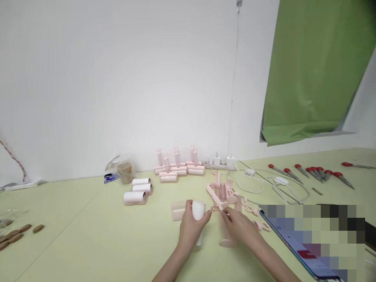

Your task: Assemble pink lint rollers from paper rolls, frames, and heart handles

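Observation:
My left hand is wrapped around a white sticky-paper roll, held upright above the table. Just behind that hand lies a translucent pink case. A short distance to the right, my right hand pinches a pale pink lint roller handle, slightly blurred, with a round end hanging down. The roll and the handle are apart. Beyond my right hand is a cluster of loose pink roller parts, and pink ring-shaped pieces lie to its right.
Lint rollers with upright handles stand by the wall. Several white rolls in cases lie at left. A tape roll sits behind them. Cables, red-ended tools and a phone occupy the right; brown oval pieces lie far left.

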Tool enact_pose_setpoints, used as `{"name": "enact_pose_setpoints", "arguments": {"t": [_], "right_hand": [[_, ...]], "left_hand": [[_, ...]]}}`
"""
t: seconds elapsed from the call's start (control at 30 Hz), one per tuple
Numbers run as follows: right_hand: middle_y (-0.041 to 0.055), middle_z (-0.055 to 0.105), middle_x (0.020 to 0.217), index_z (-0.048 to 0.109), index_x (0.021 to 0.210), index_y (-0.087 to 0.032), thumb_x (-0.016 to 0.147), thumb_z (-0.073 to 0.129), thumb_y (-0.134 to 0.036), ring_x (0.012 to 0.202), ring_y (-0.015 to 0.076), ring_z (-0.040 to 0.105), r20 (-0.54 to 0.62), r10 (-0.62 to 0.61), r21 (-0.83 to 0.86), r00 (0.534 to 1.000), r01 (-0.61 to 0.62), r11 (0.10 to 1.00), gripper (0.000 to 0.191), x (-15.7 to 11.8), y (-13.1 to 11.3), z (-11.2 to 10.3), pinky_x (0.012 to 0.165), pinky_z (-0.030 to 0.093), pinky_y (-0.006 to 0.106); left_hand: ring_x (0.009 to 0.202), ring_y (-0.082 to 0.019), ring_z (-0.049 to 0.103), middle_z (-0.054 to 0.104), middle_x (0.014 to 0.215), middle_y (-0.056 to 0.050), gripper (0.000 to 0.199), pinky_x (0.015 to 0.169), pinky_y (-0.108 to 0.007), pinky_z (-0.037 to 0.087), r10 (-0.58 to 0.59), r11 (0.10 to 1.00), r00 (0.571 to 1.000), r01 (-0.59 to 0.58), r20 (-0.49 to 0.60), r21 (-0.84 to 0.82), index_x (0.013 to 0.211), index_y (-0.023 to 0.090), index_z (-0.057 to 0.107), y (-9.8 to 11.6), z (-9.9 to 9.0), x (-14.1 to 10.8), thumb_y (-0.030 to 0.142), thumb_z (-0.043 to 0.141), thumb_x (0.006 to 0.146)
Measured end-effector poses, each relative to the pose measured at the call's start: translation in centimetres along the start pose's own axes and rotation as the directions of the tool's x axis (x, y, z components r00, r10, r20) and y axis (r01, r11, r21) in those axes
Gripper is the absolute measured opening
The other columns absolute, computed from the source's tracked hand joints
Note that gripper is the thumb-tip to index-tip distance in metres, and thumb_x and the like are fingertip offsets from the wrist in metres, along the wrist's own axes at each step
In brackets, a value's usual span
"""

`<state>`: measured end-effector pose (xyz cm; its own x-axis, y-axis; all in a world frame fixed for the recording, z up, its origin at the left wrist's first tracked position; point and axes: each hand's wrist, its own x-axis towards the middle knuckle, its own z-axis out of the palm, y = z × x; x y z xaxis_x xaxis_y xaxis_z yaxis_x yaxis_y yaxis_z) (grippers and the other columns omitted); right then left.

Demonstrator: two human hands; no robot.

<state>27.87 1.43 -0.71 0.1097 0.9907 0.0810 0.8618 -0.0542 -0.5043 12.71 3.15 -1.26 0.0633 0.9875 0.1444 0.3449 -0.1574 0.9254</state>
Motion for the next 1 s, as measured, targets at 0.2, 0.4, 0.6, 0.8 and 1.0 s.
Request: {"name": "enact_pose_setpoints", "arguments": {"t": [0.2, 0.4, 0.6, 0.8, 1.0], "right_hand": [[0.0040, 0.063, 0.098, 0.058, 0.091, -0.021, 0.075, 0.047, -0.045, 0.093, 0.0215, 0.056, -0.011, -0.284, 0.403, 0.959, 0.265, 0.876, 0.031, 3.3, -4.0, 0.7, 0.074, 0.043, 0.027], [0.0038, 0.067, 0.083, 0.064, 0.081, -0.017, 0.070, 0.050, -0.030, 0.082, 0.0211, 0.059, 0.018, -0.436, 0.561, 0.900, 0.352, 0.749, 0.022, 6.3, -7.0, 3.1, 0.067, 0.045, 0.027], [0.0048, 0.066, 0.085, 0.064, 0.082, -0.017, 0.069, 0.053, -0.031, 0.083, 0.0227, 0.058, 0.028, -0.449, 0.607, 0.893, 0.342, 0.718, 0.022, 6.4, -6.6, 3.3, 0.064, 0.045, 0.029], [0.0044, 0.066, 0.086, 0.062, 0.082, -0.018, 0.069, 0.053, -0.029, 0.084, 0.0221, 0.058, 0.052, -0.445, 0.627, 0.894, 0.318, 0.711, 0.020, 6.0, -6.3, 3.3, 0.067, 0.044, 0.029], [0.0037, 0.064, 0.081, 0.060, 0.080, -0.017, 0.059, 0.052, -0.018, 0.080, 0.0211, 0.058, 0.026, -0.381, 0.630, 0.924, 0.281, 0.724, 0.022, 6.1, -6.4, 3.8, 0.068, 0.044, 0.028]], "left_hand": [[0.070, -0.017, 0.057, 0.060, 0.078, 0.003, 0.022, 0.052, -0.022, 0.031, 0.199, 0.783, 0.976, -0.215, 0.091, 0.584, 0.089, 0.025, 0.044, 0.0, -6.1, 1.5, 0.038, 0.049, 0.072], [0.075, -0.017, 0.056, 0.060, 0.082, 0.003, 0.029, 0.051, -0.022, 0.029, 0.372, 0.491, 0.903, -0.389, 0.217, 0.779, 0.096, 0.027, 0.046, -1.6, -7.2, 3.6, 0.027, 0.053, 0.067], [0.072, -0.017, 0.055, 0.058, 0.079, 0.003, 0.029, 0.052, -0.024, 0.031, 0.417, 0.430, 0.886, -0.390, 0.204, 0.814, 0.095, 0.027, 0.046, -2.9, -7.2, 3.9, 0.024, 0.053, 0.067], [0.070, -0.016, 0.053, 0.058, 0.079, 0.003, 0.030, 0.053, -0.025, 0.033, 0.443, 0.348, 0.866, -0.405, 0.232, 0.845, 0.095, 0.026, 0.046, -3.4, -7.0, 3.5, 0.022, 0.053, 0.067], [0.075, -0.019, 0.055, 0.058, 0.083, 0.000, 0.032, 0.057, -0.026, 0.037, 0.433, 0.313, 0.860, -0.425, 0.270, 0.849, 0.100, 0.025, 0.046, -3.4, -6.8, 3.6, 0.021, 0.053, 0.069]]}}
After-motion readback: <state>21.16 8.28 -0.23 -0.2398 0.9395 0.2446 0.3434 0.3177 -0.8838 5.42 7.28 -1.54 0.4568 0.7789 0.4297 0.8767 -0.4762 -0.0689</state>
